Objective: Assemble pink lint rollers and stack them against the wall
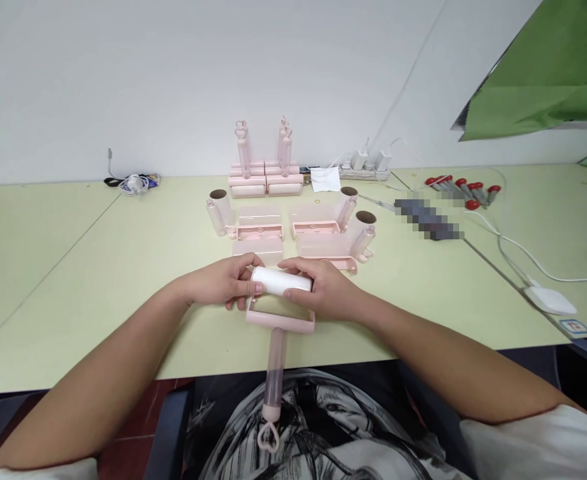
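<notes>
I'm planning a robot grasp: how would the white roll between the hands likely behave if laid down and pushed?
The white roll would probably roll, being cylindrical. It seems fairly stiff, showing no sag between the left hand and right hand. It is perhaps light, since the grip on it looks gentle.

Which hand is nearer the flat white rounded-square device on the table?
Right. The right hand is well left of the white device; the left hand is farther left.
</notes>
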Motion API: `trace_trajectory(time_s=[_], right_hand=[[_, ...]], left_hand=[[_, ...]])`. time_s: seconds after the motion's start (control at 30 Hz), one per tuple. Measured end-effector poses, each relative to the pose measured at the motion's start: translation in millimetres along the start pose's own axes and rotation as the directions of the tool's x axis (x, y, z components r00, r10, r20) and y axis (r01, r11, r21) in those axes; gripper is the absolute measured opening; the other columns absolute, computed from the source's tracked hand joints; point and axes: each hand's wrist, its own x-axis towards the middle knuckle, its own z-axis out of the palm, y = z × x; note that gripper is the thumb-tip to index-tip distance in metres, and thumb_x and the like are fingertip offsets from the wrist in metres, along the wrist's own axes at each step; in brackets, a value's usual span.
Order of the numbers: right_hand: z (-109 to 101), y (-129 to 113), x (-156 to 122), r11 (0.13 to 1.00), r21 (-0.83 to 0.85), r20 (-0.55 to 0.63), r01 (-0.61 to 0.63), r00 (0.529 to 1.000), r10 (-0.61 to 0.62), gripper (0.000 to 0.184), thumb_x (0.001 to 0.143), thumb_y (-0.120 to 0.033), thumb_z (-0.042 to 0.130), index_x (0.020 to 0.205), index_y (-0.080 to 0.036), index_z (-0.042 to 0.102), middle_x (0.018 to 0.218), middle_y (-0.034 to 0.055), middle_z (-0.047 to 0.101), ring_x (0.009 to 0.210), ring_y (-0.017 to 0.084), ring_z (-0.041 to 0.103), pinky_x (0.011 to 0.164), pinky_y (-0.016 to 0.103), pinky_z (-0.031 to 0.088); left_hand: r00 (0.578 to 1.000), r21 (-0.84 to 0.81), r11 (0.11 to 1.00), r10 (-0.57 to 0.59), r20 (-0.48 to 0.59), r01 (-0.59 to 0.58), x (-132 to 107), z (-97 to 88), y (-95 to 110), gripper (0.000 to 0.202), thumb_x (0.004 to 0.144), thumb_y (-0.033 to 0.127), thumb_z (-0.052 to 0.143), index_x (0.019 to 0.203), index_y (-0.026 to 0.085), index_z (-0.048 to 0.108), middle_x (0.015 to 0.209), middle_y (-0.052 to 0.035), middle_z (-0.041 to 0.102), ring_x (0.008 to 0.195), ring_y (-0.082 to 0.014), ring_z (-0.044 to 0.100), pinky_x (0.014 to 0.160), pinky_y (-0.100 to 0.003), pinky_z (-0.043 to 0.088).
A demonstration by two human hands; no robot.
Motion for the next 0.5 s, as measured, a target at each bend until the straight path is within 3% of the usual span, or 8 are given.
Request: trace_trajectory(time_s=[0.13, 0.3, 0.5], right_hand=[[-8.6, -0.5, -0.1, 0.999, 0.031, -0.03, 0.02, 0.999, -0.019, 0.05, 0.077, -0.03, 0.065, 0.125, -0.016, 0.062, 0.109, 0.0087, 0.069, 0.086, 0.021, 0.062, 0.074, 0.032, 0.047], [-17.7, 4.5, 0.3, 0.981, 0.193, -0.112, 0.031, 0.994, -0.009, 0.047, 0.077, -0.024, 0.059, 0.123, -0.016, 0.063, 0.09, 0.005, 0.068, 0.068, 0.015, 0.058, 0.062, 0.029, 0.048], [-16.7, 7.9, 0.6, 0.934, 0.357, -0.12, 0.017, 0.992, 0.027, 0.043, 0.076, -0.023, 0.058, 0.118, -0.016, 0.066, 0.087, 0.0047, 0.069, 0.066, 0.015, 0.063, 0.063, 0.031, 0.054]], left_hand=[[0.999, -0.048, 0.998, 0.028, -0.027, -0.029, 0.0, -0.1, 2.8, 0.036, 0.087, 0.046, 0.063, 0.106, 0.021, 0.046, 0.08, -0.0004, 0.064, 0.06, -0.0124, 0.062, 0.048, -0.021, 0.045], [0.992, -0.082, 0.995, 0.053, -0.116, -0.063, -2.5, -3.2, 7.4, 0.038, 0.088, 0.048, 0.061, 0.109, 0.019, 0.047, 0.087, -0.0026, 0.065, 0.059, -0.011, 0.062, 0.048, -0.02, 0.046], [0.974, -0.105, 0.986, 0.106, -0.203, -0.129, -3.2, -8.4, 5.9, 0.041, 0.089, 0.049, 0.061, 0.113, 0.018, 0.05, 0.087, -0.0028, 0.064, 0.057, -0.01, 0.061, 0.047, -0.02, 0.047]])
